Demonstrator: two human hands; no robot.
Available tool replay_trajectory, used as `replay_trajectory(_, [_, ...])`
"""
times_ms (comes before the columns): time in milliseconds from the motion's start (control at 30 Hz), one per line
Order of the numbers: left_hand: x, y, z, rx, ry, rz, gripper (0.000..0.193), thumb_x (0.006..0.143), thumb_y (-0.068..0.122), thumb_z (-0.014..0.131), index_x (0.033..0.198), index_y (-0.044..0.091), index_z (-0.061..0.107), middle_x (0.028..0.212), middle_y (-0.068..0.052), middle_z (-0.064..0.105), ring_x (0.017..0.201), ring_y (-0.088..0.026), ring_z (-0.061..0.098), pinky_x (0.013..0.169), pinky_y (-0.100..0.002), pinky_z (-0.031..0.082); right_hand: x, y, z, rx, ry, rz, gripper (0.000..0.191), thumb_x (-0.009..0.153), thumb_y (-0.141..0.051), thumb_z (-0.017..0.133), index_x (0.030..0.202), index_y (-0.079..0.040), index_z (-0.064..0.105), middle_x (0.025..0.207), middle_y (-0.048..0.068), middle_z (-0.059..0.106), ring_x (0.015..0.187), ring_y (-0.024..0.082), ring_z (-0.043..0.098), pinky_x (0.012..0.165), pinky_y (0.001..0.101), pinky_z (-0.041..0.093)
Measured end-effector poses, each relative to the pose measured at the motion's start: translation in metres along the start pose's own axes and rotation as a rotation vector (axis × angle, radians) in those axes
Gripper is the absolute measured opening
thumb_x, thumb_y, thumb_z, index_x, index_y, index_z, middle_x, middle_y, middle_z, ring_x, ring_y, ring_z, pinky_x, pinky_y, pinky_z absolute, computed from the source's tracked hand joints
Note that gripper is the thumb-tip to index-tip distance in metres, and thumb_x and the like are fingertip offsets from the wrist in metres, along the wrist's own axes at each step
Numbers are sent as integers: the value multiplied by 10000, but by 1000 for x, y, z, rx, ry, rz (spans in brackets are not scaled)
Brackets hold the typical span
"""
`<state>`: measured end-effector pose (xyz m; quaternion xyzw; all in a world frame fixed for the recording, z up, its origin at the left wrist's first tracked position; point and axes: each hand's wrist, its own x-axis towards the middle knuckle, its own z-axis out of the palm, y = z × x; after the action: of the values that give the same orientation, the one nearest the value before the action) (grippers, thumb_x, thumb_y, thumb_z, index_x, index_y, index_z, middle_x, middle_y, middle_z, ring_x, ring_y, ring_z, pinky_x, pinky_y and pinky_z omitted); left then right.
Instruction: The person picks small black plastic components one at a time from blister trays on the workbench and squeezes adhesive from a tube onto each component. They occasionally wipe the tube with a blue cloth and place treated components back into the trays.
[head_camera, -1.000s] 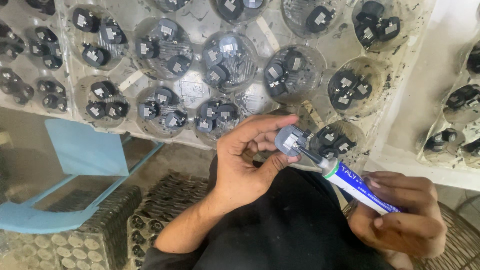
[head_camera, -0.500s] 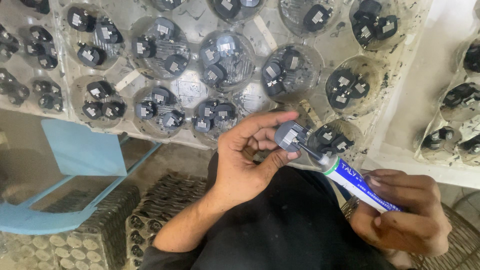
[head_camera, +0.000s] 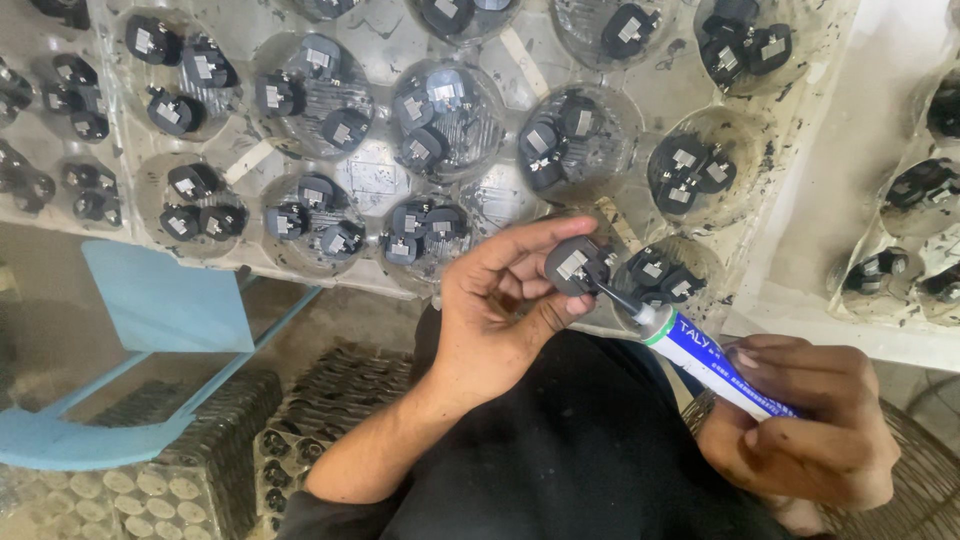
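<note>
The left hand (head_camera: 500, 315) rises from a bare forearm that comes up from the lower left, palm turned toward the camera, with its thumb and curled fingers clamped on a small round black part (head_camera: 577, 265), held just above the lap at the near edge of the bench (head_camera: 850, 150). The part's flat face, with a pale metal contact on it, is turned toward the lower right. The right hand (head_camera: 805, 425) sits low at the right, fingers wrapped tight around the rear of a blue and white tube (head_camera: 715, 362). The tube's long axis runs diagonally, from lower right up to upper left, and its thin dark nozzle meets the face of the part. Behind them a clear plastic tray (head_camera: 375, 175) holds more such black parts in round pockets.
</note>
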<state>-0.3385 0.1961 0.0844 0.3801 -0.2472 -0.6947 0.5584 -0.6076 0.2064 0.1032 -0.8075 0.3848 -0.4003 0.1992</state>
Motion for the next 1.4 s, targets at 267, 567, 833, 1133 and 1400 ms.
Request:
replay_trajectory(267, [-8, -15, 1, -267, -140, -121, 415, 1066, 44, 706, 1452, -24, 572, 1337, -124, 676, 1119, -166, 693, 1015, -330, 606, -13, 8, 2, 1, 98, -34, 372, 745, -136, 826, 869, -100, 477, 917, 191, 640, 869, 358, 720, 733, 430, 660])
replay_trajectory(567, [-15, -27, -4, -253, -179, -117, 375, 1091, 67, 700, 1437, -4, 575, 1395, -138, 660, 1010, -146, 686, 928, -289, 586, -32, 16, -38, 62, -248, 94, 479, 680, -353, 925, 876, -138, 545, 1081, 197, 633, 1086, 375, 686, 893, 460, 640])
replay_trajectory(833, [-11, -29, -6, -239, -172, -117, 420, 1081, 74, 689, 1480, 16, 572, 1414, -142, 651, 997, -156, 703, 928, -303, 602, -25, 19, -32, 87, -239, 37, 518, 686, -328, 936, 909, -132, 512, 1093, 224, 625, 1061, 359, 681, 900, 485, 643])
replay_trajectory(1133, [-10, -32, -8, -297, -155, -172, 411, 1074, 91, 690, 1464, 26, 576, 1404, -146, 651, 981, -171, 710, 972, -351, 615, -2, 12, -27, 58, -224, 10, 482, 708, -297, 887, 883, -93, 488, 949, 259, 653, 910, 374, 708, 784, 460, 652])
replay_trajectory(1400, [-3, -25, -5, -294, -112, -129, 368, 1029, 30, 726, 1384, 6, 635, 1360, -133, 689, 1040, -161, 707, 958, -347, 617, -3, 22, 12, 171, 240, -30, 342, 768, -78, 791, 838, -81, 457, 837, 194, 665, 681, 241, 730, 567, 298, 634])
